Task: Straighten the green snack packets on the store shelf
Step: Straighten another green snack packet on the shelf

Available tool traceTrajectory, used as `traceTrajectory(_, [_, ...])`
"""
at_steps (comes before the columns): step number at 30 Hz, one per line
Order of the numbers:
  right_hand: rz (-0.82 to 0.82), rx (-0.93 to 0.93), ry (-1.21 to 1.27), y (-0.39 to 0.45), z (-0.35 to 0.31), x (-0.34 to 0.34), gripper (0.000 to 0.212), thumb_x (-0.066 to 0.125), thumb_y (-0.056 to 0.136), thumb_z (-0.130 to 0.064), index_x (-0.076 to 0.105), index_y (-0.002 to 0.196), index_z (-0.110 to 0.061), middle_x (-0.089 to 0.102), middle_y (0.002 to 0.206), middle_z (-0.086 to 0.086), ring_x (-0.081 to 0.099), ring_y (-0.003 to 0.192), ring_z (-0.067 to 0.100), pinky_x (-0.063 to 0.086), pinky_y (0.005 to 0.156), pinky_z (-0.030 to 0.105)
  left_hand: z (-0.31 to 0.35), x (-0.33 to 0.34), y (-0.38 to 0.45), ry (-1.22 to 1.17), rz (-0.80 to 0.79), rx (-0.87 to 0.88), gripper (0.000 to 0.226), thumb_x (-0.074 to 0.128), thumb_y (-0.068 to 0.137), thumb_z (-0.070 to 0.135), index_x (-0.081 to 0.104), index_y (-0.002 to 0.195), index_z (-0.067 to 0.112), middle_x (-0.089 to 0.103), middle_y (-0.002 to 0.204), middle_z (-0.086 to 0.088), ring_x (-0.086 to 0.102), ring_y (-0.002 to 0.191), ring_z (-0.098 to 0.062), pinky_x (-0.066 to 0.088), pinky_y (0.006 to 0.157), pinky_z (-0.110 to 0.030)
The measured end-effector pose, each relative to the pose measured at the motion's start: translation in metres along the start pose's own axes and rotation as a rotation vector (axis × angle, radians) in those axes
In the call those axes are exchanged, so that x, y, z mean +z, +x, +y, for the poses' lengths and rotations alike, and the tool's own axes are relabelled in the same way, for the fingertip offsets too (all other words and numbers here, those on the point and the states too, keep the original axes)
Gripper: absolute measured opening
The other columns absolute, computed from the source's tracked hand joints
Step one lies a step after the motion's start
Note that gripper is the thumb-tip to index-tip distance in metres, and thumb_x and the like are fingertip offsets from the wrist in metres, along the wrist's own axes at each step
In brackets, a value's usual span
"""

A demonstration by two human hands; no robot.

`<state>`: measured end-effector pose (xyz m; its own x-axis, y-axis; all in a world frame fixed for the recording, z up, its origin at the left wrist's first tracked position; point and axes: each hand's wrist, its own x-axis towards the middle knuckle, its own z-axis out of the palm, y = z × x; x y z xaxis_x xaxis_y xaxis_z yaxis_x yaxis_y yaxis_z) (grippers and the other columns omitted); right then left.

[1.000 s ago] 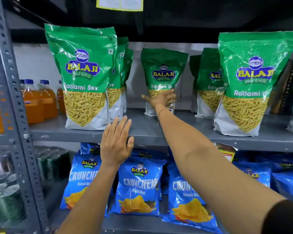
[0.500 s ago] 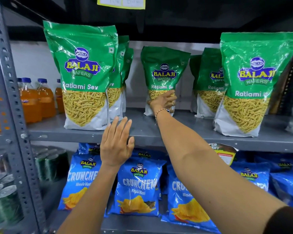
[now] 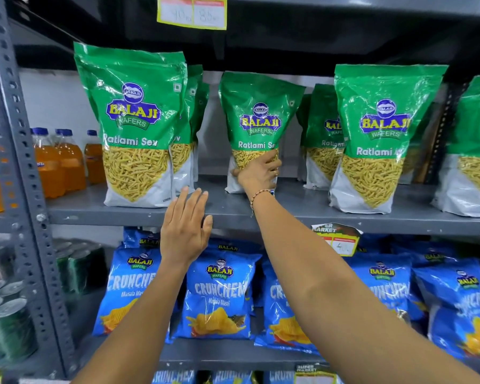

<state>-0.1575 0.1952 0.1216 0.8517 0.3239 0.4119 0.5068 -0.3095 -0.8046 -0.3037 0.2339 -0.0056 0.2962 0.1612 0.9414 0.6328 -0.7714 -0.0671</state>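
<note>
The middle packet [image 3: 257, 128] is gripped low by the right hand [image 3: 258, 173], probably for drawing forward, while the left hand [image 3: 185, 231] is held open, empty, beside the shelf [image 3: 288, 212] edge.

Grey slotted-steel shelving [image 3: 233, 214] against a pale, possibly white back wall [image 3: 56, 101], dim overhead.

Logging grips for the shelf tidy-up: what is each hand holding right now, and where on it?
The right hand grips the middle green packet at its lower front. The left hand is open, holding nothing.
</note>
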Motion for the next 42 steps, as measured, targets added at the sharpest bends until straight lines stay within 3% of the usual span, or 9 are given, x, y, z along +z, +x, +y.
traceTrajectory(19, [-0.022,-0.074,-0.059,-0.054,0.01,-0.052,0.123,0.081,0.068,-0.04,-0.005,0.148,-0.003,0.015,0.145,0.021,0.025,0.133,0.042,0.031,0.103,0.057,0.004,-0.013,0.0,-0.036,-0.132,-0.044,0.053,0.026,0.102,0.035,0.046,0.14,0.004,0.052,0.141,-0.015,0.039,0.138,-0.033,0.025,0.114,-0.044])
traceTrajectory(31, [-0.011,-0.107,-0.077,-0.081,0.011,-0.075,0.123,0.081,0.067,-0.045,-0.003,0.147,-0.003,0.016,0.144,0.02,0.027,0.131,0.041,0.035,0.098,0.056,0.009,-0.021,-0.001,-0.071,-0.187,-0.079,0.055,0.025,0.101,0.035,0.046,0.14,0.002,0.05,0.143,-0.017,0.037,0.139,-0.033,0.023,0.116,-0.045])
traceTrajectory(35, [-0.127,-0.09,-0.021,-0.085,0.01,-0.083,0.138,0.076,0.065,-0.06,-0.02,0.146,-0.002,0.005,0.15,0.021,0.017,0.138,0.042,0.031,0.103,0.058,0.009,-0.023,-0.001,-0.083,-0.2,-0.082,0.055,0.027,0.1,0.035,0.047,0.138,0.001,0.049,0.143,-0.017,0.036,0.14,-0.032,0.023,0.117,-0.045])
traceTrajectory(39, [-0.321,-0.067,-0.011,-0.069,0.012,-0.106,0.146,0.066,0.062,-0.074,-0.032,0.14,0.001,-0.018,0.154,0.025,-0.008,0.144,0.043,0.015,0.114,0.055,0.009,-0.024,-0.001,-0.089,-0.212,-0.085,0.056,0.025,0.1,0.036,0.046,0.14,0.001,0.047,0.145,-0.017,0.033,0.141,-0.032,0.019,0.118,-0.044])
traceTrajectory(42, [-0.43,-0.113,0.103,-0.043,0.031,-0.128,0.143,0.075,0.063,-0.062,-0.025,0.144,0.0,-0.01,0.158,0.019,-0.001,0.147,0.033,0.013,0.119,0.051,0.008,-0.025,-0.002,-0.088,-0.219,-0.082,0.058,0.023,0.101,0.038,0.044,0.141,0.001,0.045,0.147,-0.017,0.031,0.142,-0.031,0.018,0.118,-0.044])
